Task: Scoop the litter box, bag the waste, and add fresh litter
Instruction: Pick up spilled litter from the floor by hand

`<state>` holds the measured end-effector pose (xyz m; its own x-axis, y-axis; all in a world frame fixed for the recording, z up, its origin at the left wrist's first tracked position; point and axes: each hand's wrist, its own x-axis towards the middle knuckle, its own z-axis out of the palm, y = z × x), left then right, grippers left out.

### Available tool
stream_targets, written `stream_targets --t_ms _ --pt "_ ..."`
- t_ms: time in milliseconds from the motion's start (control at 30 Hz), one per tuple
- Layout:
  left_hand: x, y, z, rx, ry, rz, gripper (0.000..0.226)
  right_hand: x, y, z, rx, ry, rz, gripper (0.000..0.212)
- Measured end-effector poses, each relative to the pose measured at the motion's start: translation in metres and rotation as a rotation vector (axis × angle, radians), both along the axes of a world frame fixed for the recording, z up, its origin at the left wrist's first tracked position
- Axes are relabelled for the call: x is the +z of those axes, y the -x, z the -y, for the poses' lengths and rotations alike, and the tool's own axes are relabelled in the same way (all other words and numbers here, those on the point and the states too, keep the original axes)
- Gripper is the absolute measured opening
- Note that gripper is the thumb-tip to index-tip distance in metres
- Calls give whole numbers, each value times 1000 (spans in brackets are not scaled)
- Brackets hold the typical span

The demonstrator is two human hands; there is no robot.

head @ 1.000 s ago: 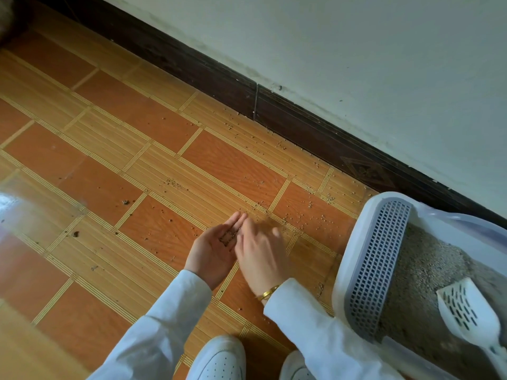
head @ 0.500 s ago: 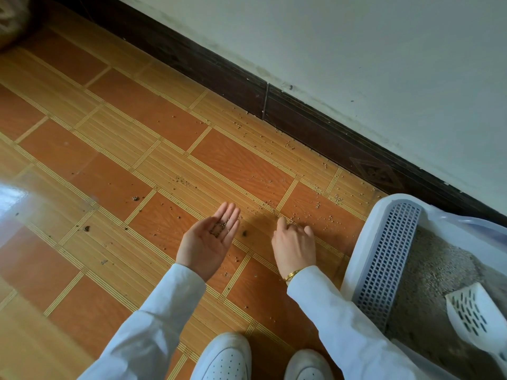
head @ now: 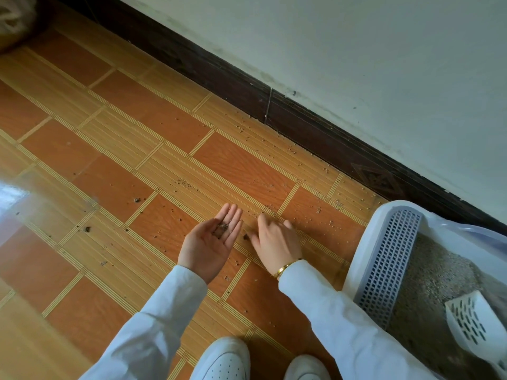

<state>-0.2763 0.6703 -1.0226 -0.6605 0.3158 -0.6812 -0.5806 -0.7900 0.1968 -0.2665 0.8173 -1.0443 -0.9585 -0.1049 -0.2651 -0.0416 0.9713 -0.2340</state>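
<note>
A white litter box [head: 365, 242] with a grey perforated step [head: 389, 261] stands at the right, filled with grey litter [head: 433, 286]. A white slotted scoop [head: 472, 322] lies in the litter at the lower right. My left hand [head: 211, 242] is held palm up above the floor, fingers straight, with a few dark litter grains [head: 222, 227] on it. My right hand [head: 277, 239] is palm down on the orange floor tiles just right of it, fingers bent, thumb and fingertips next to a dark crumb [head: 246, 237]; whether they pinch it I cannot tell.
Scattered litter grains [head: 318, 209] dot the tiles between my hands and the dark baseboard [head: 301, 124]. Larger dark crumbs [head: 87, 229] lie to the left. My two white shoes [head: 225, 360] are at the bottom edge. A pale sack [head: 13, 20] sits in the top left corner.
My hands were together a second ago; the right hand went out to the floor toward the litter box, then came back near the left palm, which stays cupped upward.
</note>
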Motion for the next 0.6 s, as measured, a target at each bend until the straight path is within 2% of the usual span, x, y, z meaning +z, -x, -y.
stream_targets --t_ms 100,200,267,300,400,500,600 --pt "0 1 3 38 5 -3 39 -16 -2 11 89 -89 -33 38" --pt "1 2 6 61 19 -3 39 -18 0 20 116 -172 -76 25" --pt "3 3 7 81 22 -3 38 -15 0 19 98 -95 -85 22" --pt "4 3 6 92 21 -3 38 -12 2 16 59 17 -78 20" --pt "10 8 2 128 23 -23 37 10 14 8 -338 571 15 17" --pt "20 16 -9 159 14 -60 38 40 33 10 -868 1340 114 22" --pt "34 23 -24 189 -6 -92 40 62 41 17 -1179 2030 203 26"
